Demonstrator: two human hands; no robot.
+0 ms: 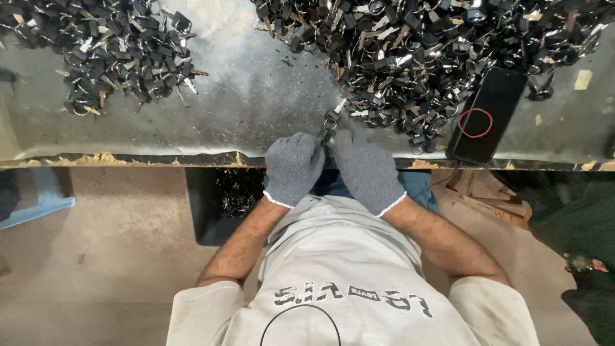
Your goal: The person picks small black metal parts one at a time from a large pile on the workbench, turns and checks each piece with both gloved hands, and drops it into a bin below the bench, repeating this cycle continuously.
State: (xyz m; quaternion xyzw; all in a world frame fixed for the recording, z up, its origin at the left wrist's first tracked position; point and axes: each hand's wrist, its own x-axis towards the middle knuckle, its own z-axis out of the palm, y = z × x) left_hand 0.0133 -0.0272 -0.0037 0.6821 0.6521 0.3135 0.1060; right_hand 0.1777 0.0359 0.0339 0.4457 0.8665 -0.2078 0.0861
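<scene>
1. Step in hand: both gloved hands meet at the near edge of the metal table (256, 109) and work on one key on a ring (330, 120), its bright blade pointing away from the person. It looks like fitting or pulling at the ring — which of the two I cannot tell.
2. The left hand (293, 168) is closed, fingertips pinched on the ring's lower part; the right hand (366, 170) is closed too, pinching the same piece from the other side. The two hands touch.
3. The next move, as I judge it, calls for a fine fingertip grip and a small twist, since knit gloves dull the feel of thin wire.
4. Materials: grey knit gloves with white cuffs; keys with black plastic heads and shiny metal blades. The table is dull, scratched sheet metal with a ragged front edge.
5. Around it: a big heap of keys (416, 51) just beyond the right hand, a smaller heap (109, 51) well to the left, a dark phone (488, 114) lying flat at the big heap's edge.
</scene>
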